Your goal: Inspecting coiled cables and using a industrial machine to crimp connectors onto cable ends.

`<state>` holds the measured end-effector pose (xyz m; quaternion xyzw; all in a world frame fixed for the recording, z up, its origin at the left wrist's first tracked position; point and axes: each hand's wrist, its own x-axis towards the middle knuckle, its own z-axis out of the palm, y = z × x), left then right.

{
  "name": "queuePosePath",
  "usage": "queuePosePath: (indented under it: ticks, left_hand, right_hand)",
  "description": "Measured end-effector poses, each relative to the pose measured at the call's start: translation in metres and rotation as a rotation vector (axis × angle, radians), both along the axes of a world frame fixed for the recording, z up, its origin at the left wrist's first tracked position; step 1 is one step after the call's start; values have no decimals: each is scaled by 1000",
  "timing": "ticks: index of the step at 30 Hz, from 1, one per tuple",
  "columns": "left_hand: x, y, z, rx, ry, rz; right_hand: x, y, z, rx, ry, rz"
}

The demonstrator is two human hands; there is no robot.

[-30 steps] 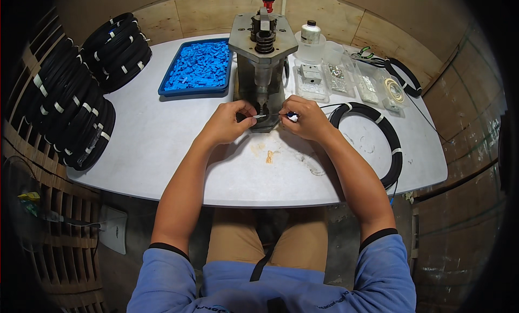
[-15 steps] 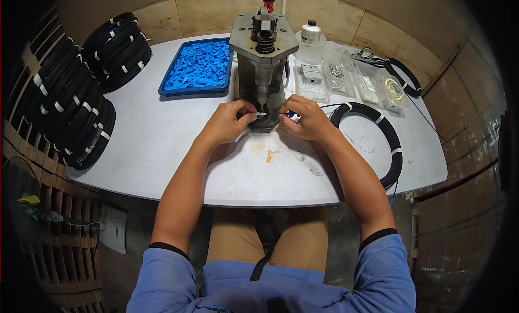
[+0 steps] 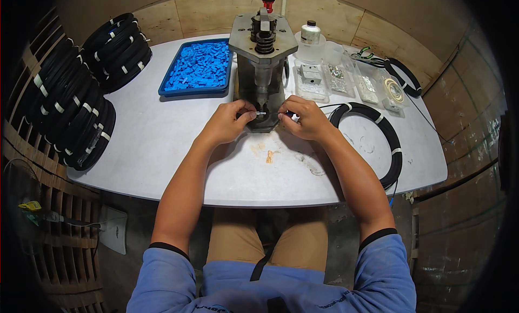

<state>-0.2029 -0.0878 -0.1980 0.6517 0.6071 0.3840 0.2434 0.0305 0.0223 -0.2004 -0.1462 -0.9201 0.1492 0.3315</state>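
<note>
A bench press (image 3: 264, 49) of grey metal with a spring on top stands at the table's middle. My left hand (image 3: 232, 121) pinches a small silvery metal piece (image 3: 260, 113) between thumb and fingertips, under the press's ram. Just right of it, my right hand (image 3: 305, 119) is closed in a pinch around the end of a black cable (image 3: 325, 106), with a dark bluish bit showing between the fingers. That cable runs to a black cable coil (image 3: 397, 135) lying on the right. Whether the cable end touches the metal piece is too small to tell.
A dark blue tray (image 3: 162, 90) of small blue plastic parts sits left of the press. Stacked black cable coils (image 3: 65, 105) with white ties stand at the far left. At the back right are clear boxes (image 3: 338, 79) of small parts and a white bottle (image 3: 311, 33).
My right hand has shifted very slightly left, and less of the blue bit shows between its fingers. My left hand stays in place.
</note>
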Motion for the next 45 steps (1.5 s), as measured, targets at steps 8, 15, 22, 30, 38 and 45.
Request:
queuePosePath:
  ticks: [8, 15, 22, 30, 38, 45]
  left_hand:
    - [0, -2, 1, 35, -81, -12]
    - [1, -3, 4, 37, -72, -13]
    - [0, -1, 1, 19, 19, -2]
    - [-1, -2, 1, 31, 43, -15]
    - [-1, -2, 2, 11, 34, -21]
    - [-2, -2, 1, 12, 27, -25]
  right_hand:
    - [-2, -1, -1, -22, -1, -7]
    - [-1, -1, 1, -32, -60, 2]
    - [-1, -1, 5, -29, -120, 33]
    - [-1, -2, 7, -60, -143, 43]
    - [-1, -3, 8, -75, -146, 30]
    - [-2, -1, 7, -68, -145, 33]
